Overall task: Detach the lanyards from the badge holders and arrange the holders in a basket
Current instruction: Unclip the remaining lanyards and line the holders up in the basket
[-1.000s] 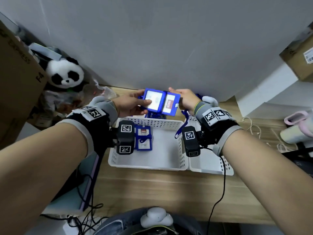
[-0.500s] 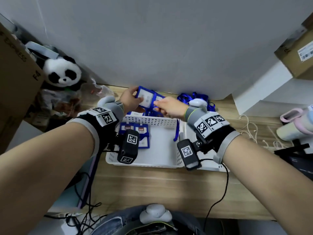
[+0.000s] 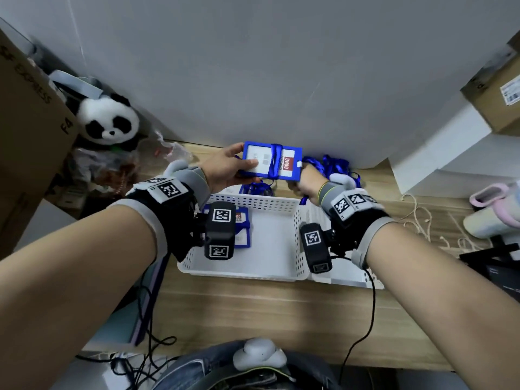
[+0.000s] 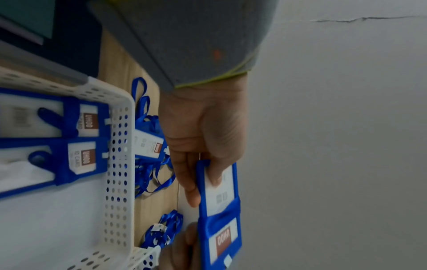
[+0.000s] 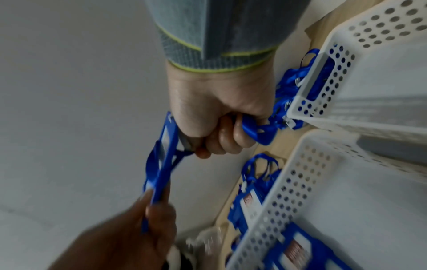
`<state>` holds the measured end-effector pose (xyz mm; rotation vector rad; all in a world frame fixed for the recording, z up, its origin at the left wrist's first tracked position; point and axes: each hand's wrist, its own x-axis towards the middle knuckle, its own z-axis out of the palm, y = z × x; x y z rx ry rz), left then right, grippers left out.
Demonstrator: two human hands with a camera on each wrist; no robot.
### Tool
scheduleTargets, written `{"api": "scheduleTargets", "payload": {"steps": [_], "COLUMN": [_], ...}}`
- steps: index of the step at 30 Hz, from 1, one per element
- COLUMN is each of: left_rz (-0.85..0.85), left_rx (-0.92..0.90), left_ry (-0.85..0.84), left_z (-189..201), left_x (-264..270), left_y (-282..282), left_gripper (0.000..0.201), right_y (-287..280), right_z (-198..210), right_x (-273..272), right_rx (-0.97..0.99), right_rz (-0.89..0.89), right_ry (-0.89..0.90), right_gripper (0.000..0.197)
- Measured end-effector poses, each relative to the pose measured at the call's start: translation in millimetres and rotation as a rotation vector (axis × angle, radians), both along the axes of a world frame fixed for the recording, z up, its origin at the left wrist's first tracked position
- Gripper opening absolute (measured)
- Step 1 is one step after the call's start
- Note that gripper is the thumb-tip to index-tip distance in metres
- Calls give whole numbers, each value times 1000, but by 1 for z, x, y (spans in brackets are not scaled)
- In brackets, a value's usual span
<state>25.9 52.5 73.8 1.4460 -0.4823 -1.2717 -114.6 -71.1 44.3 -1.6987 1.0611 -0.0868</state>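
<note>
Above the bench's far edge, the left hand grips the badge holder; the right hand, fingers curled tight, clutches its lanyard.

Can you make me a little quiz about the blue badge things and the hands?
1. True or false: the blue lanyard is wrapped round the held badge holder.
2. Which hand grips the lanyard? A left hand B right hand
3. How many badge holders lie in the white basket?

Key
1. True.
2. B; the left pinches the holder's end.
3. Two, side by side.
</note>
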Motion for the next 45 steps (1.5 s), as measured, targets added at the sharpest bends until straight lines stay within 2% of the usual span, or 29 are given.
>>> {"api": "scheduleTargets", "payload": {"steps": [5, 8, 10, 13, 16, 18, 20, 24, 26, 28, 31, 33, 37, 42, 45], "left_rz": [172, 281, 306, 167, -109, -235, -245, -223, -230, -212, -167, -148, -147, -144, -157], "left_rx": [42, 96, 157, 259, 347, 376, 352, 284, 251, 210, 191, 195, 217, 234, 252], "left_ry": [3, -66, -182, -372, -470, -534, -486, -287, -251, -256, -239, -207, -122, -57, -61], "left_z": [-6, -9, -11, -11, -8, -8, -11, -10, -8, -8, -8, -10, -9, -8, -7], "left_x": [-5, -7, -6, -1, 0, -4, -9, -13, -13, -14, -14, -13, -14, -12, -9], "left_y": [-4, -6, -6, -3, 1, 4, 3, 2, 3, 3, 4, 5, 5, 3, 2], "left_gripper": [38, 30, 27, 33, 37, 44, 47, 36, 36, 36, 37, 40, 50, 48, 48], "right_y": [28, 35, 33, 25, 16, 16, 18, 20, 21, 22, 22, 22, 25, 25, 25], "right_z": [-7, -2, 2, 5, 9, 13, 15, 10, 8, 8, 9, 10, 8, 6, 12], "right_x": [4, 8, 12, 16, 18, 18, 17, 20, 21, 22, 22, 21, 19, 17, 18], "right_rx": [145, 82, -19, -129, -169, -206, -245, -396, -477, -475, -338, -347, -549, -739, -837], "right_rz": [85, 174, 233, 177, 31, 9, 15, 57, 107, 94, 7, 45, 192, 332, 378], "right_ry": [-13, -13, 0, -34, -104, -120, -101, -77, -66, -106, -212, -199, -131, -60, 4], "right_gripper": [35, 38, 39, 41, 42, 43, 43, 32, 26, 15, 29, 33, 28, 28, 22]}}
